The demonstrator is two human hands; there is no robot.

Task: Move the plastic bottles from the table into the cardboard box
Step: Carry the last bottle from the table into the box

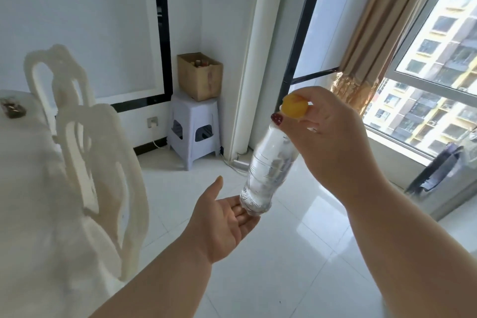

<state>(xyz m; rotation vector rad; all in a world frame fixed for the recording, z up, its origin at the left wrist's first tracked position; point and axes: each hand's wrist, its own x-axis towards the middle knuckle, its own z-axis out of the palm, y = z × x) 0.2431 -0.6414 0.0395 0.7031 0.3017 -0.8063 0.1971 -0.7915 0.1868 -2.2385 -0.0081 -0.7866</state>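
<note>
The box (200, 75) sits on a stool (193, 128), well beyond both hands and left of the right one. The right hand (333, 137) pinches the bottle (268, 168) by its cap (294, 106); it hangs slanted, base touching the open left hand's (227, 217) fingers.

White walls (77, 8) with black trim meet a glossy white tile floor (284, 253), with white chairs (103, 162) at left, a pale stool (193, 131) in the corner, and a sunlit window (426, 72) with a beige curtain (382, 20) at right.

open floor (296, 253), chairs (103, 162) crowding left
</note>
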